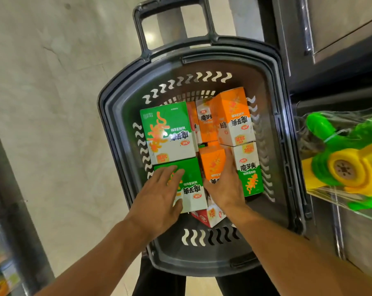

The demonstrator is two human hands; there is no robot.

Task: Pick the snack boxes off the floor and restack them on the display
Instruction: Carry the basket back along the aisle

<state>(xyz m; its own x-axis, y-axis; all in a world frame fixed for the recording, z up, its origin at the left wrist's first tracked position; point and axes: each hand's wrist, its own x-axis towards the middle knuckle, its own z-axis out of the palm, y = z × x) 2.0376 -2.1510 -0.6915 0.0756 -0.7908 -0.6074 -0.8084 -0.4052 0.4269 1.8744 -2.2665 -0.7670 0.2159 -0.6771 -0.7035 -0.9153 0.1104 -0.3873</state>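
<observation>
A dark grey shopping basket (125, 99) on the floor holds several snack boxes, green-and-white and orange-and-white. My left hand (159, 195) lies flat with straight fingers on a green box (193, 189) at the basket's near left. My right hand (225, 184) reaches between boxes, its fingers and thumb around an orange box (212, 161) in the middle. Another green box (168, 131) lies behind the left one. A tall orange box (234, 116) leans at the far right, above a green-and-white box (250, 169). A red-and-white box (210, 216) shows under my wrists.
The basket's long handle (172, 20) points away from me. Metal shelving (330, 39) runs along the right, with a bagged green-and-yellow toy (343, 161) sticking out toward the basket. A metal post (16, 210) and more boxes stand at the lower left. Pale floor (52, 103) lies to the left.
</observation>
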